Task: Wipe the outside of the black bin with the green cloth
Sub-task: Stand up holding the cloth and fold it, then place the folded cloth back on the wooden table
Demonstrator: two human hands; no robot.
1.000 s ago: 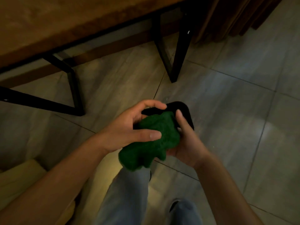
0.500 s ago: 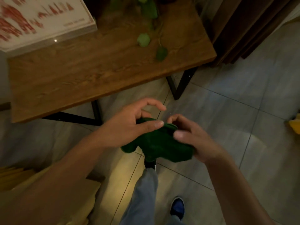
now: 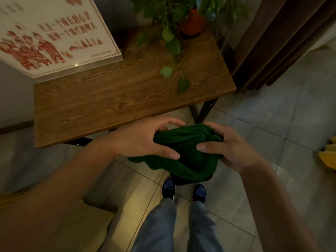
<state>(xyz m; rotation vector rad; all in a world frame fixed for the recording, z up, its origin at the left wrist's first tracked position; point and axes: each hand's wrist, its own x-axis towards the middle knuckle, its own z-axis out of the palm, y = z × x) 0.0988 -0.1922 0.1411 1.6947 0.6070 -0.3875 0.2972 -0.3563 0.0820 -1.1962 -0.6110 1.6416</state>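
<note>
The green cloth is bunched between both hands in the middle of the head view, above the floor. My left hand grips its left side with thumb on top. My right hand clasps its right side. Under the cloth only a dark sliver of the black bin shows; the rest of it is hidden by the cloth, and I cannot tell which hand bears it.
A wooden table on black legs stands just ahead, bearing a framed poster and a trailing plant in a red pot. Dark curtains hang at right. A yellow object lies at far right. My shoes stand on grey tiles.
The view has tilted up, so the tabletop, poster and plant came into sight. The cloth went from draped beside the black bin to spread over it, with both hands clasping it.
</note>
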